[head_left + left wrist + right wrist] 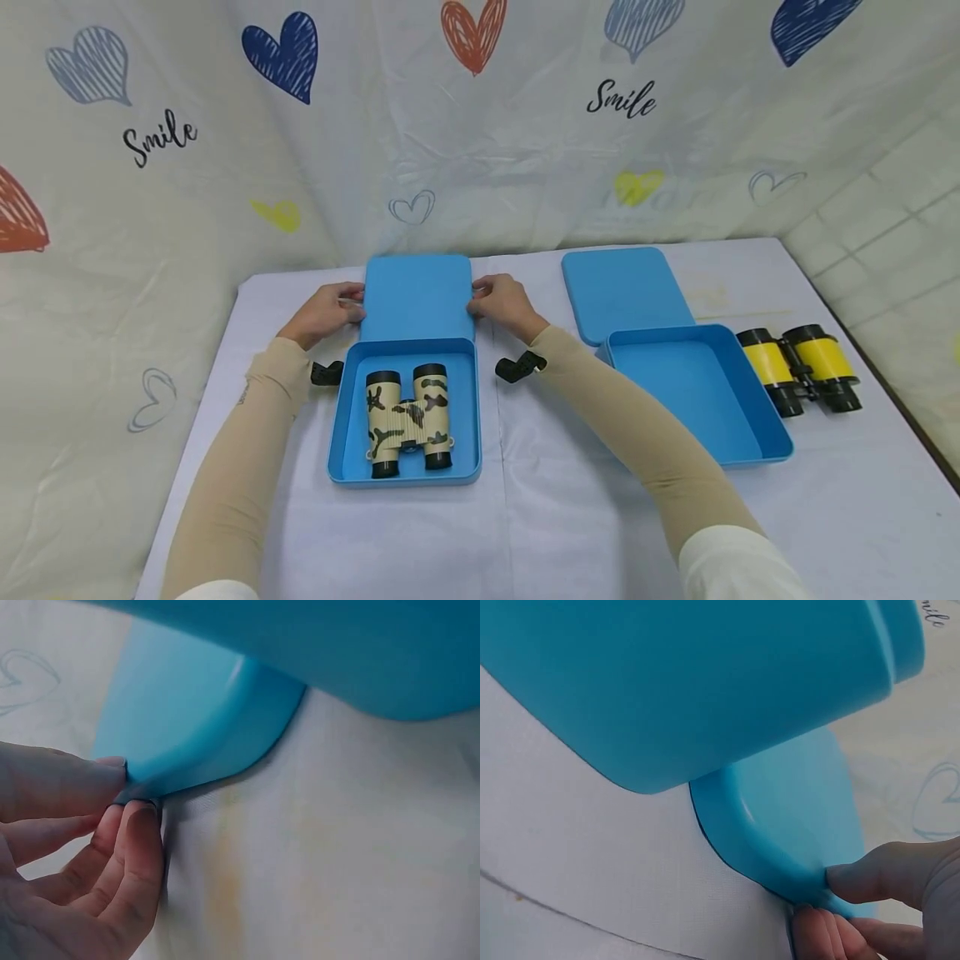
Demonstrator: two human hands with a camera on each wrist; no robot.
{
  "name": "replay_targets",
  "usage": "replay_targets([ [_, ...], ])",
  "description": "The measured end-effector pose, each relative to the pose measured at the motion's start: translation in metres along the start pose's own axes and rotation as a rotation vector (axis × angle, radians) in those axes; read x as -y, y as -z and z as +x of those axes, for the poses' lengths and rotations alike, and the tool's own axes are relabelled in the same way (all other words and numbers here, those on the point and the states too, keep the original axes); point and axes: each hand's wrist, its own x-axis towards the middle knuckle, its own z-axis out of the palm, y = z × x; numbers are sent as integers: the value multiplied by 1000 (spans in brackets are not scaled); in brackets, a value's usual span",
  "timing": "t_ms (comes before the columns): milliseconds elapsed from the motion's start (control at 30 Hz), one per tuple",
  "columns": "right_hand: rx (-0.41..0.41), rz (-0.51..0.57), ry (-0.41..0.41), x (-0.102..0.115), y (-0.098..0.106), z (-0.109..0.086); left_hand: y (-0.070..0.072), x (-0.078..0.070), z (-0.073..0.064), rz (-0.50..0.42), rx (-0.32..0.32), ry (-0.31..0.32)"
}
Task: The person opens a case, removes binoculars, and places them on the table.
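Note:
A blue lid [417,296] lies flat behind the left blue box [405,481], its near edge meeting the box's back wall. On the lid's left edge, my left hand [322,313] pinches the rim between thumb and fingertips. My right hand [508,305] grips the opposite edge the same way. The left wrist view shows the left thumb [67,780] on top of the lid [180,705] and fingers under its rim. Inside the box lie camouflage binoculars [408,421], in tan with dark patches and black ends.
To the right stands a second blue box [697,400], uncovered, with another blue lid [626,292] behind it. Yellow and black binoculars [802,367] lie beside that box, near the table's right edge. A white sheet [570,533] covers the table, and a heart-printed curtain [495,150] hangs behind.

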Motion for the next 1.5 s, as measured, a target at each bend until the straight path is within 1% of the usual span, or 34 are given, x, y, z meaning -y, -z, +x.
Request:
replay_targets([
  [100, 1, -34, 14, 2, 0, -3, -3, -2, -5, 28, -5, 3],
  [300, 17, -71, 13, 3, 2, -8, -7, -2, -13, 44, -12, 0],
  [467, 22, -45, -14, 2, 8, -12, -7, 0, -21, 60, -64, 21],
  [533, 18, -34, -18, 2, 11, -14, -8, 0, -26, 67, -95, 36],
  [633, 19, -32, -9, 2, 14, -18, -10, 0, -34, 85, -138, 37],
  [700, 15, -32, 6, 3, 15, -20, -11, 0, -41, 105, -166, 25],
  [833, 1, -31, 31, 5, 17, -25, -12, 0, -55, 161, -222, -30],
  [1000, -17, -34, 65, 12, 20, -36, -15, -6, -67, 207, -292, -84],
  [1100, -29, -53, 97, 17, 22, -44, -18, -11, -74, 220, -322, -100],
  [1200, -36, -76, 150, 22, 21, -52, -22, -14, -82, 247, -338, -118],
  [1400, -42, -123, 303, 35, 20, -70, -30, -15, -96, 320, -361, -137],
  [1500, -41, -167, 380, 41, 19, -79, -33, -15, -101, 353, -382, -145],
])
